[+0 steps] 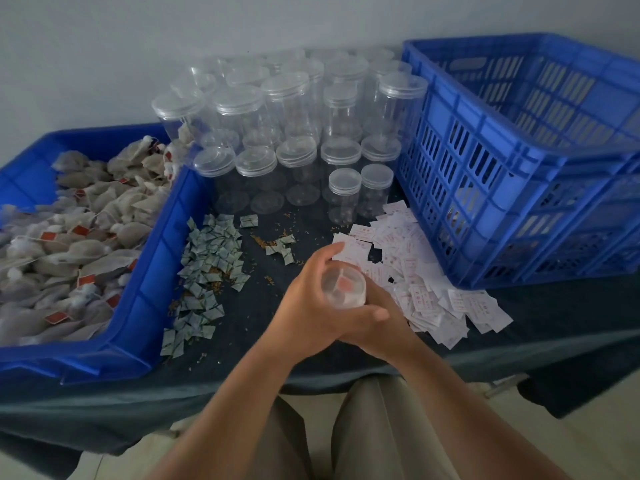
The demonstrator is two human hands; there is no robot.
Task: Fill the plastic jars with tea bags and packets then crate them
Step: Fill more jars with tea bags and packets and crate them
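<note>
A small clear plastic jar [343,288] is held over the table's front, seen from above, with a red-tagged tea bag showing inside. My left hand [311,299] wraps round it from the left, fingers curled over the far side and thumb across the near side. My right hand [391,318] grips it from below and right, partly hidden under the left. A blue bin of tea bags [69,237] sits at the left. Small green packets [204,271] and white packets [433,289] lie on the dark cloth. The blue crate [519,168] stands at the right.
Several empty lidded clear jars [294,126] stand in rows at the back against the wall. Loose tea crumbs [266,241] are scattered on the cloth between the packet piles. The table's front edge [242,382] is close to my lap.
</note>
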